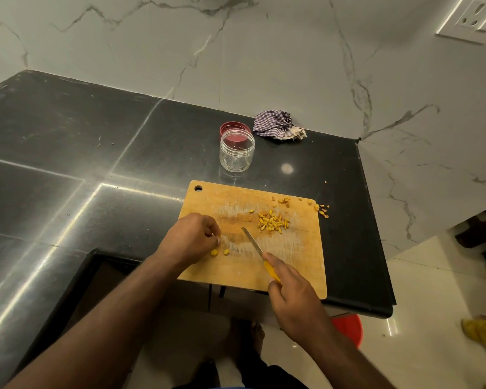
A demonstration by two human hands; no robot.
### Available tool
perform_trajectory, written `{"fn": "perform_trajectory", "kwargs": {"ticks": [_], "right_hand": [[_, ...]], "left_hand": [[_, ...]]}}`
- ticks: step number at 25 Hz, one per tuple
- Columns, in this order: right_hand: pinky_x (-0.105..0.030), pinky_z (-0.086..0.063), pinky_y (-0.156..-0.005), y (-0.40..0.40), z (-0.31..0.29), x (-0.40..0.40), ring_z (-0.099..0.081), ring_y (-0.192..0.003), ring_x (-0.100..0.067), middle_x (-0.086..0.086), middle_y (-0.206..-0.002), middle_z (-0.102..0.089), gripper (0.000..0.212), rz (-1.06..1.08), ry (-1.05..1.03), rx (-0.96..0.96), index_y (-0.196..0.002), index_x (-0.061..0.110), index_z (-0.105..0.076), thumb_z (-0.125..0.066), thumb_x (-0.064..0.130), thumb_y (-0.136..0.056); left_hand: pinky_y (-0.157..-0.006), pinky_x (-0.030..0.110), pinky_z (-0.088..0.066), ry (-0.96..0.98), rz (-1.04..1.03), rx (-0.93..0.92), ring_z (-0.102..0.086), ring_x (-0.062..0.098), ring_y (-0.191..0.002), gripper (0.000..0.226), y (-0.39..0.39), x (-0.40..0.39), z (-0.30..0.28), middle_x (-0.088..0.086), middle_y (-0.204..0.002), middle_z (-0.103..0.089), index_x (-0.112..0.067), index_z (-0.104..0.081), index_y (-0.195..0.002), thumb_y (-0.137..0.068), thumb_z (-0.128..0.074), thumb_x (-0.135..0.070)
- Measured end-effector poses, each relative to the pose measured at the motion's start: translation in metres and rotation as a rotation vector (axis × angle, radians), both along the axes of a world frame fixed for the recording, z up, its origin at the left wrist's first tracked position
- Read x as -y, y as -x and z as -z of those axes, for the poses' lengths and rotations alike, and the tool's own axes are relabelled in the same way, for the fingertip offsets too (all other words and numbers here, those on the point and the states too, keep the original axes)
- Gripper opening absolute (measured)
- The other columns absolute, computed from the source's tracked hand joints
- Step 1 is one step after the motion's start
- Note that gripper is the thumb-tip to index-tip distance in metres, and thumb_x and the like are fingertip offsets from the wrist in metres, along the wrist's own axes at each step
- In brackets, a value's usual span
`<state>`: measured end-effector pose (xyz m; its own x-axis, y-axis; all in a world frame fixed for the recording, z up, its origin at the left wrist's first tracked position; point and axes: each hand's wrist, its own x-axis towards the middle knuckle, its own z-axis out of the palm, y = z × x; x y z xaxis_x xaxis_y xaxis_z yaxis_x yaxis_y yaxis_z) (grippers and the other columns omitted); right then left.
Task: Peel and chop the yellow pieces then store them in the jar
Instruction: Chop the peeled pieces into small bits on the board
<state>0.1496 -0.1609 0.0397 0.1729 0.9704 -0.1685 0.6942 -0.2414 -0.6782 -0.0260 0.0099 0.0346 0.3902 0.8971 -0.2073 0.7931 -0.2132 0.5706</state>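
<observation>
Head view, left hand (192, 237) fingertips blurred

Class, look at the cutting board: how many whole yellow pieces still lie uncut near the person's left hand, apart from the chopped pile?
2. One yellow piece lies just below the left hand; the other lies just to its right. The hand may hide more.

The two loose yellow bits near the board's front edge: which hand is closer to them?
Left. The left hand rests curled just above the two loose yellow bits, almost touching. The right hand, gripping the knife, sits farther off to their right.
</observation>
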Motion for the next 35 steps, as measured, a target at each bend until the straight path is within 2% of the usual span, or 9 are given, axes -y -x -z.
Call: {"fn": "perform_trajectory", "kwargs": {"ticks": [5,10,14,19,22,25,27,32,35], "right_hand": [[0.002,-0.022,-0.092,-0.005,-0.001,0.001,-0.033,-0.122,0.009,0.025,-0.133,-0.035,0.051,0.049,0.018,-0.021,-0.151,0.035,-0.032,-0.042,0.020,-0.103],[-0.015,-0.036,-0.103,-0.008,-0.002,-0.001,-0.036,-0.122,0.006,0.024,-0.135,-0.037,0.050,0.073,0.007,-0.032,-0.150,0.037,-0.033,-0.042,0.021,-0.103],[-0.023,-0.040,-0.107,-0.013,-0.003,-0.001,-0.038,-0.122,0.005,0.026,-0.132,-0.036,0.050,0.079,-0.009,-0.037,-0.149,0.036,-0.034,-0.042,0.021,-0.102],[-0.021,-0.038,-0.108,-0.011,-0.004,-0.003,-0.037,-0.124,0.004,0.021,-0.139,-0.038,0.050,0.080,-0.008,-0.046,-0.149,0.035,-0.035,-0.042,0.020,-0.102],[-0.013,-0.030,-0.106,-0.009,-0.004,-0.006,-0.033,-0.123,0.008,0.021,-0.139,-0.038,0.051,0.069,-0.016,-0.044,-0.150,0.034,-0.034,-0.042,0.020,-0.102],[0.003,-0.019,-0.097,-0.006,-0.005,-0.007,-0.028,-0.119,0.013,0.021,-0.138,-0.037,0.051,0.044,-0.004,-0.016,-0.151,0.032,-0.032,-0.041,0.018,-0.103],[0.005,-0.017,-0.095,-0.004,-0.005,-0.008,-0.028,-0.119,0.014,0.018,-0.142,-0.039,0.052,0.018,0.006,-0.008,-0.152,0.030,-0.030,-0.041,0.018,-0.103],[-0.021,-0.036,-0.108,0.007,0.000,-0.010,-0.041,-0.130,-0.003,0.008,-0.146,-0.043,0.052,-0.024,-0.010,0.015,-0.153,0.029,-0.028,-0.038,0.020,-0.103],[-0.024,-0.039,-0.106,0.009,0.001,-0.013,-0.044,-0.127,-0.006,0.007,-0.143,-0.045,0.052,-0.041,-0.038,0.029,-0.153,0.028,-0.027,-0.038,0.020,-0.103]], "left_hand": [[-0.062,0.021,-0.046,-0.084,-0.042,0.083,-0.057,0.006,-0.083,0.007,-0.013,0.000,-0.001,-0.012,-0.096,-0.064,-0.027,-0.065,-0.099,-0.093,-0.064,-0.024],[-0.073,0.038,-0.056,-0.258,0.017,-0.012,-0.059,0.012,-0.085,0.007,-0.042,-0.005,0.003,-0.010,-0.096,-0.068,-0.031,-0.068,-0.097,-0.091,-0.064,-0.027],[-0.076,0.034,-0.056,-0.180,0.074,-0.049,-0.060,0.011,-0.089,0.015,-0.045,-0.002,0.009,-0.009,-0.101,-0.069,-0.028,-0.073,-0.103,-0.090,-0.068,-0.032],[-0.071,0.027,-0.052,-0.126,-0.030,0.031,-0.058,0.007,-0.087,0.024,-0.037,-0.002,0.009,-0.008,-0.106,-0.068,-0.027,-0.071,-0.113,-0.089,-0.071,-0.030],[-0.072,0.029,-0.052,-0.121,-0.008,0.012,-0.058,0.006,-0.088,0.024,-0.038,-0.003,0.012,-0.010,-0.107,-0.069,-0.028,-0.073,-0.112,-0.089,-0.071,-0.032],[-0.071,0.029,-0.053,-0.134,-0.026,0.006,-0.061,0.006,-0.087,0.020,-0.041,-0.001,0.015,-0.011,-0.104,-0.071,-0.028,-0.076,-0.107,-0.088,-0.070,-0.032],[-0.070,0.030,-0.054,-0.124,-0.049,0.016,-0.062,0.007,-0.087,0.020,-0.042,-0.001,0.018,-0.011,-0.102,-0.072,-0.028,-0.076,-0.107,-0.088,-0.069,-0.033],[-0.072,0.035,-0.057,-0.090,-0.126,0.026,-0.063,0.007,-0.087,0.017,-0.042,0.002,0.022,-0.017,-0.095,-0.071,-0.033,-0.076,-0.101,-0.086,-0.070,-0.037],[-0.073,0.036,-0.057,-0.072,-0.141,0.034,-0.063,0.006,-0.085,0.014,-0.043,0.003,0.023,-0.018,-0.092,-0.070,-0.034,-0.075,-0.098,-0.085,-0.070,-0.037]]}}
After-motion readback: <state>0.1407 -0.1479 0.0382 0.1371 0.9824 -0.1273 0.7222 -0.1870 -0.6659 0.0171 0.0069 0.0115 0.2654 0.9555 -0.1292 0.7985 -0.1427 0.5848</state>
